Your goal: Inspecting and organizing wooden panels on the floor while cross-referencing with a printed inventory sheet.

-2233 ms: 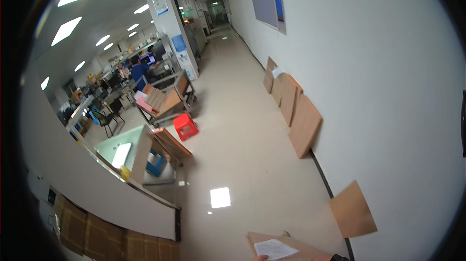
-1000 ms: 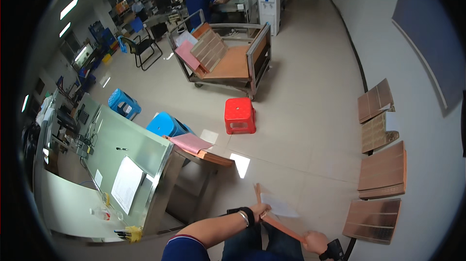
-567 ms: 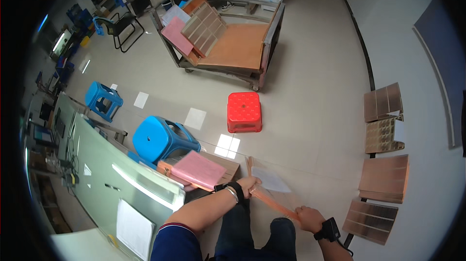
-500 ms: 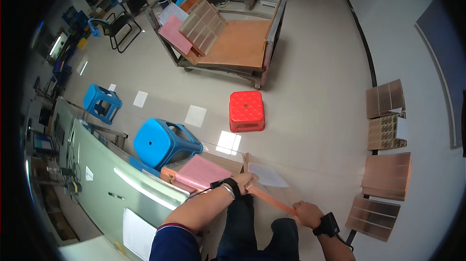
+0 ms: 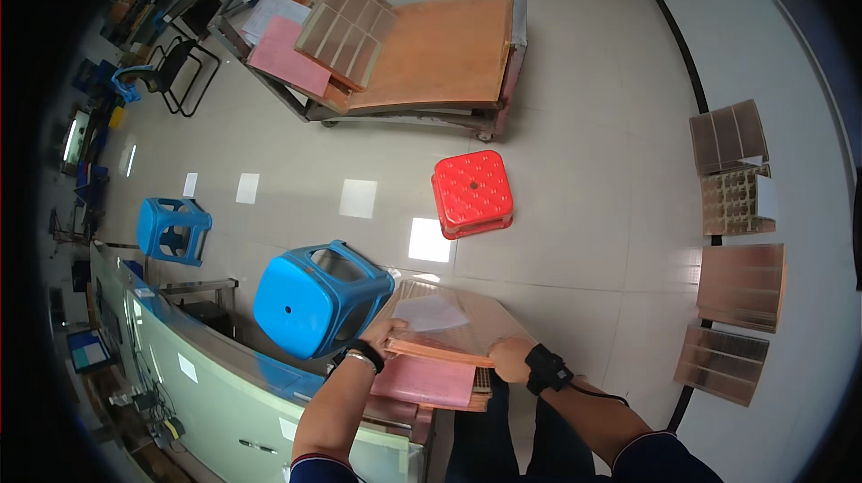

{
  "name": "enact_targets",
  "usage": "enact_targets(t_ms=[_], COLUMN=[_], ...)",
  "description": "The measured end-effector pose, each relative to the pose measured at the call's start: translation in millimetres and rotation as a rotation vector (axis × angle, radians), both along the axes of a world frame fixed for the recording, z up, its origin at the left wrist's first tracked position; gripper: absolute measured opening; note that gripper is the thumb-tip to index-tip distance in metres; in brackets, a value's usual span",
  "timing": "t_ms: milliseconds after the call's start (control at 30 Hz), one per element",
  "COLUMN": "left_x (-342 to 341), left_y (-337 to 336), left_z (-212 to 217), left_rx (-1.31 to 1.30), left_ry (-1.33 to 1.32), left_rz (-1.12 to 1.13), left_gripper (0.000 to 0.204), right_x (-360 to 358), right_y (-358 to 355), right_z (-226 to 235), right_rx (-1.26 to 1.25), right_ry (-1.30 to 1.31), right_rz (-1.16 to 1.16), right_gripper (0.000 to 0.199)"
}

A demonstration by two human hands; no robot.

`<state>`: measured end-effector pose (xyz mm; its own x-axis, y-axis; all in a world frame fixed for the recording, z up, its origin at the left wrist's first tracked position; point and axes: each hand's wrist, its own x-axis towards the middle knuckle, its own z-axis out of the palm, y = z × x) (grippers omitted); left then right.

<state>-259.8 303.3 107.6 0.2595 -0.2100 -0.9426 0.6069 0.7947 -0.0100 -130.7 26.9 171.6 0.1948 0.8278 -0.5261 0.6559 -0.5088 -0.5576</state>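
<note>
Both my hands grip a stack of thin copper-coloured panels [image 5: 476, 329] by its near edge. My left hand [image 5: 384, 337] is closed round the left corner, my right hand [image 5: 512, 358] round the right one. A white sheet of paper [image 5: 431, 311] lies on top of the panels. Just below and nearer to me, a pink sheet [image 5: 424, 382] covers a second stack of panels [image 5: 474, 404] beside the bench. The held stack overlaps the far part of the pink sheet; whether the two stacks touch I cannot tell.
A blue stool [image 5: 301, 303] stands close on the left, beside the pale green bench [image 5: 215, 393]. Ahead are a red stool [image 5: 473, 191] and a metal cart [image 5: 431, 52] carrying panels. More copper panels [image 5: 741, 285] lean along the right wall. Another blue stool [image 5: 171, 230] stands farther left.
My hands have carried the panel stack to the left, from over the floor to above the pink-covered stack. The held stack's top now shows more broadly. My view has shifted too.
</note>
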Motion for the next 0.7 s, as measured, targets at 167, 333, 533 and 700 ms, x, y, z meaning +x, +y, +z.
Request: enact_targets(t_ms=[167,333,533,700], left_x=[-25,-27,-88,-70], left_y=[37,64,131,140], left_z=[-5,3,-58,-40], left_rx=[0.144,0.216,0.255,0.605], left_ry=[0.062,0.095,0.064,-0.158], left_rz=[-0.075,-0.053,-0.287,-1.107], left_gripper=[0.023,0.029,0.026,0.046], right_x=[-10,-32,-64,-64], right_y=[48,72,72,66], right_z=[3,-17,-29,-27], right_rx=[0.021,0.008,0.183,0.162], right_ry=[0.122,-0.291,-0.304,-0.064], right_rz=[0.153,0.148,-0.038,-0.066], right_gripper=[0.015,0.016,0.032,0.041])
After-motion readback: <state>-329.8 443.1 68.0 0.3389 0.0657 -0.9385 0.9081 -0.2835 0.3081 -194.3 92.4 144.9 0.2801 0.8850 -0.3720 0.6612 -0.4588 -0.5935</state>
